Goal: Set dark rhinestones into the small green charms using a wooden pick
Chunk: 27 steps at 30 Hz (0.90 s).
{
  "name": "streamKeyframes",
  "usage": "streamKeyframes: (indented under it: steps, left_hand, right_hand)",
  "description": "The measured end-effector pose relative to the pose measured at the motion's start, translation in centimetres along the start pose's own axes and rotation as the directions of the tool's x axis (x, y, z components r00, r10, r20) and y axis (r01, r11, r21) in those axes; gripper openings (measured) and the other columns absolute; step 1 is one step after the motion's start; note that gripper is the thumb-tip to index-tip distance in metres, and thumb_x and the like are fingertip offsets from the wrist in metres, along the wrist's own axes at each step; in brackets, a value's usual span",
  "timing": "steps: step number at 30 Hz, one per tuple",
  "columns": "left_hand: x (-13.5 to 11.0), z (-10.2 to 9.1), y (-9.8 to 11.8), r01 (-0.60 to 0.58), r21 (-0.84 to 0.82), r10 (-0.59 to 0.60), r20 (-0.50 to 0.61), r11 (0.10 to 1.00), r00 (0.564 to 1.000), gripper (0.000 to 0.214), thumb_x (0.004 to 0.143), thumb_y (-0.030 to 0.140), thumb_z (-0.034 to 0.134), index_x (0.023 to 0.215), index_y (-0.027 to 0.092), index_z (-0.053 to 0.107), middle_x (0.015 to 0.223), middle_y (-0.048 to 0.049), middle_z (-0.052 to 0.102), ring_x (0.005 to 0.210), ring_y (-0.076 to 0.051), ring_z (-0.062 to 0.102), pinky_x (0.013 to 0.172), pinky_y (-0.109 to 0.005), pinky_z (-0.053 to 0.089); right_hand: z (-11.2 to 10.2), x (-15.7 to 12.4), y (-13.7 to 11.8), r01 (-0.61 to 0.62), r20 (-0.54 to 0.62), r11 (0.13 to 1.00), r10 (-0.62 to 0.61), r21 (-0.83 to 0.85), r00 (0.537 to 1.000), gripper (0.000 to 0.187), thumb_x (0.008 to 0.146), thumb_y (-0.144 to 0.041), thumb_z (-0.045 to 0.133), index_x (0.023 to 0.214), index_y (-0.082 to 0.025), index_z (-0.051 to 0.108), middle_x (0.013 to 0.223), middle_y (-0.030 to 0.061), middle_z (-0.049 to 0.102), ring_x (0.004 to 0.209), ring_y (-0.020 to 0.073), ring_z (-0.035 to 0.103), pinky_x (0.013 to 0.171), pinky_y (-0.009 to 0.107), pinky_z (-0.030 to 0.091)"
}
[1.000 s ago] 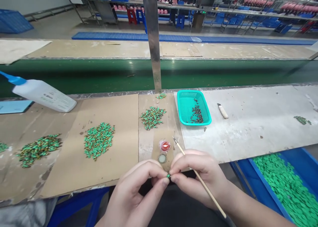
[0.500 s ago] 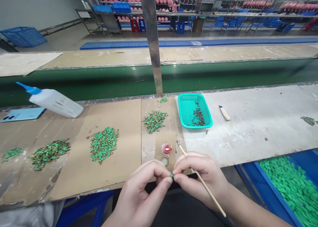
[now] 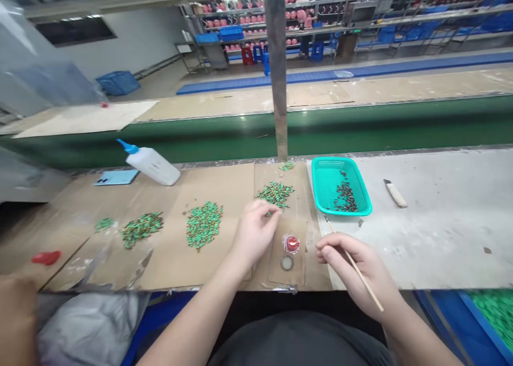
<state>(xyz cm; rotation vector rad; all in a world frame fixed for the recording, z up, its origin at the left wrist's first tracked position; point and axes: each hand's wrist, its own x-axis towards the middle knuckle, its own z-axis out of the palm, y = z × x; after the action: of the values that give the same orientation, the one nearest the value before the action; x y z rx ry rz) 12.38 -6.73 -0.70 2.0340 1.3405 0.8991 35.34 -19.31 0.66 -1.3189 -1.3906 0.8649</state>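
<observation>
Hands: apart, not touching, both low over the grey painted desk [image 3: 436, 243].
Left hand [image 3: 254, 235]: fingers curled downward, fingertips [image 3: 269, 211] at the edge of a heap of small glossy green-and-gold pieces [image 3: 276, 194]; cannot tell if anything is pinched.
Right hand [image 3: 356, 262]: curled shut around a thin wooden stick [image 3: 364, 278], smooth round shaft, narrow end past the fingers, pointing toward the basket.
Between hands: shiny round red-filled cap [image 3: 292, 243]; just nearer me, a ridged metal cap [image 3: 287, 263] with a pale centre.
Under hands: flat rough brown cardboard sheets [image 3: 236, 184].
Left of left hand: three more green-and-gold heaps [image 3: 203, 225], loose and irregular.
Ahead of right hand: teal plastic mesh basket [image 3: 320, 168], rectangular, holding dark pieces [image 3: 345, 197].
Right of right hand: utility knife [image 3: 395, 193], cream handle.
Far left of hands: white squeeze bottle [image 3: 152, 165], blue nozzle, lying tilted.
Lower right: blue bin [image 3: 476, 315] full of flat green pieces [image 3: 495, 312].
</observation>
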Motion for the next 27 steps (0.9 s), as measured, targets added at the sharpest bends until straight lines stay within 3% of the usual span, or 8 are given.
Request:
streamKeyframes:
  steps: [3,7,10,13,16,19,22,27]
  left_hand:
    - [3.5,0.9,-2.2,0.021,0.133,-0.017,-0.033,0.991,0.999,0.031,0.113,0.039,0.079,0.139,0.022,0.078,0.145,-0.0126,0.080,0.121,-0.030,0.080,0.104,-0.054,0.070]
    - [4.4,1.1,-3.3,0.061,0.232,-0.050,-0.054,0.971,0.997,0.035,0.113,0.039,0.079,0.144,0.023,0.077,0.148,-0.0134,0.078,0.122,-0.031,0.080,0.104,-0.053,0.070]
    - [1.4,-0.4,-3.9,0.094,0.272,-0.074,-0.082,0.958,0.994,0.033,0.113,0.039,0.079,0.142,0.022,0.077,0.144,-0.0126,0.080,0.116,-0.029,0.081,0.099,-0.051,0.072]
    - [-3.7,-3.5,-5.5,0.152,0.317,-0.106,-0.159,0.936,0.982,0.032,0.113,0.039,0.079,0.139,0.020,0.078,0.139,-0.0117,0.081,0.113,-0.028,0.082,0.096,-0.049,0.072]
    - [-8.5,-7.0,-7.8,0.244,0.376,-0.142,-0.280,0.894,0.949,0.031,0.113,0.039,0.079,0.138,0.020,0.078,0.138,-0.0115,0.081,0.113,-0.028,0.081,0.097,-0.050,0.072]
    - [-11.6,-9.6,-10.1,0.308,0.433,-0.164,-0.338,0.847,0.927,0.031,0.113,0.039,0.079,0.137,0.021,0.078,0.137,-0.0112,0.081,0.112,-0.028,0.081,0.097,-0.050,0.072]
    - [-12.5,-10.6,-11.4,0.283,0.488,-0.153,-0.290,0.826,0.945,0.029,0.113,0.039,0.079,0.136,0.021,0.079,0.138,-0.0112,0.081,0.113,-0.028,0.081,0.099,-0.051,0.071]
    - [-11.1,-11.4,-11.8,0.202,0.553,-0.131,-0.165,0.808,0.978,0.030,0.113,0.041,0.079,0.137,0.023,0.079,0.142,-0.0118,0.080,0.118,-0.030,0.081,0.102,-0.052,0.071]
  right_hand:
    - [-0.3,-0.5,1.4,-0.083,0.013,0.994,0.082,0.066,0.997,0.039,0.114,-0.056,0.072,0.101,-0.022,0.087,0.093,0.0096,0.086,0.083,0.0252,0.085,0.076,0.032,0.075]
    - [-1.3,-0.9,2.3,-0.115,0.023,0.988,0.113,0.107,0.993,0.048,0.113,-0.065,0.072,0.100,-0.023,0.089,0.091,0.0115,0.086,0.081,0.0271,0.085,0.075,0.034,0.077]
    - [-2.3,-1.2,3.3,-0.074,-0.029,0.987,0.079,0.145,0.996,0.059,0.118,-0.071,0.057,0.104,-0.025,0.091,0.083,0.0104,0.081,0.077,0.0263,0.080,0.072,0.035,0.074]
    - [-3.4,-1.5,4.6,-0.026,-0.065,0.994,0.033,0.105,0.997,0.066,0.118,-0.077,0.049,0.110,-0.029,0.094,0.086,0.0093,0.075,0.083,0.0263,0.074,0.080,0.037,0.071]
    - [-3.9,-1.7,5.6,-0.055,-0.072,0.994,0.062,0.092,0.995,0.061,0.117,-0.076,0.053,0.110,-0.030,0.094,0.094,0.0101,0.073,0.092,0.0278,0.070,0.088,0.040,0.068]
    - [-3.5,-1.6,5.9,-0.106,-0.113,0.978,0.127,0.178,0.985,0.054,0.115,-0.071,0.062,0.106,-0.028,0.092,0.097,0.0109,0.075,0.092,0.0280,0.069,0.087,0.040,0.067]
    - [-2.6,-1.4,5.5,-0.113,-0.146,0.965,0.150,0.237,0.978,0.055,0.110,-0.074,0.070,0.099,-0.025,0.091,0.094,0.0113,0.077,0.087,0.0267,0.070,0.081,0.039,0.068]
    - [-1.9,-1.8,4.6,-0.150,-0.145,0.967,0.182,0.208,0.972,0.064,0.101,-0.085,0.076,0.092,-0.023,0.090,0.090,0.0112,0.078,0.082,0.0267,0.072,0.077,0.039,0.069]
